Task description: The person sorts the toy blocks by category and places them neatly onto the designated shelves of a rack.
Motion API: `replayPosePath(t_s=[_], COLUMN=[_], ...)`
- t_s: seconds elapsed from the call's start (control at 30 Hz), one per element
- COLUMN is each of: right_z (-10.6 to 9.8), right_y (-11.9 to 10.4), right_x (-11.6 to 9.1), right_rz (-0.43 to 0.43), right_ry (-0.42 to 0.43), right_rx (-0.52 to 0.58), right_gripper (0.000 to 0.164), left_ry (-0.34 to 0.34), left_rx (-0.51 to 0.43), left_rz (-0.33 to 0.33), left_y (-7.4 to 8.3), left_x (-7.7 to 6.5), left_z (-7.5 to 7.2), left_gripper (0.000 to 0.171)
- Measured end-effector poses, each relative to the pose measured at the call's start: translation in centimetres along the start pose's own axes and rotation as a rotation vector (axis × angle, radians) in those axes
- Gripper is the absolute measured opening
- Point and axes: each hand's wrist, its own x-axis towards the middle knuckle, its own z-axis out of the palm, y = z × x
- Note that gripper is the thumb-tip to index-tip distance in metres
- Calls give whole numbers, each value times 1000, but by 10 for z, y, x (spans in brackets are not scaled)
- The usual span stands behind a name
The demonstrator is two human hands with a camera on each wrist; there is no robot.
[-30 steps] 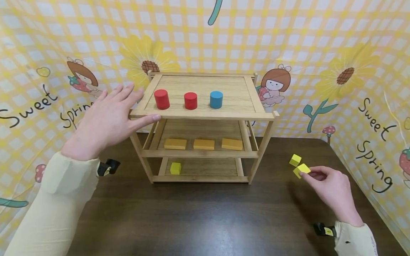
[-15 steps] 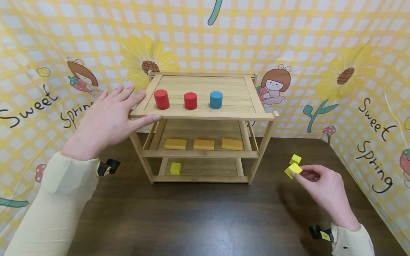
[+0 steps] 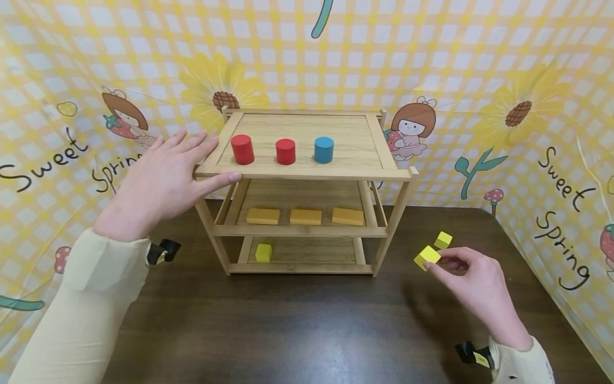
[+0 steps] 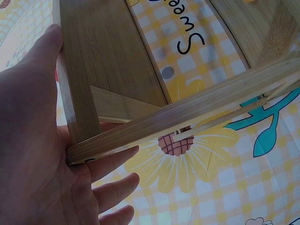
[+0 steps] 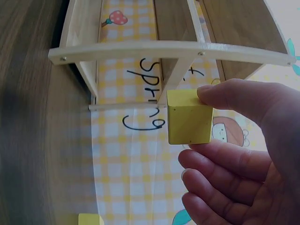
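In the head view, my right hand [image 3: 475, 285] pinches a yellow cube [image 3: 427, 257] between thumb and forefinger, raised above the table to the right of the shelf. The right wrist view shows this yellow cube [image 5: 190, 117] at the fingertips, with the other fingers loosely bent below. My left hand [image 3: 158, 181] rests at the left front corner of the wooden shelf [image 3: 307, 173]. Its thumb lies along the front edge and its fingers stretch straight past the corner. The left wrist view has that hand [image 4: 42, 140] against the wooden frame [image 4: 117, 133].
Two red cylinders [image 3: 242, 149] and a blue cylinder [image 3: 323, 150] stand on the top tier. Three orange-yellow blocks [image 3: 305, 217] lie on the middle tier. One yellow cube [image 3: 263, 253] sits at the left of the bottom tier; another yellow cube [image 3: 443, 240] lies on the table [image 3: 297, 320].
My right hand has moved left toward the shelf with the pinched yellow cube, leaving the cube on the table behind. The left hand has stayed at the shelf corner.
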Motion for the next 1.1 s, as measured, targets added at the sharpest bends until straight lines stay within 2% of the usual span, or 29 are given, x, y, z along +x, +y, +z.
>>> replayPosePath(t_s=[0.63,1.1], right_z=[8,26], right_y=[-26,-43], right_x=[-7,-9], right_rz=[-128,-229], right_ry=[-27,-83], right_rx=[51,123], right_gripper=[26,25], left_ry=[4,-22], left_rx=[8,17], left_rz=[2,-23], left_y=[1,-2], left_x=[1,2], left_z=[1,1], left_gripper=[95,99])
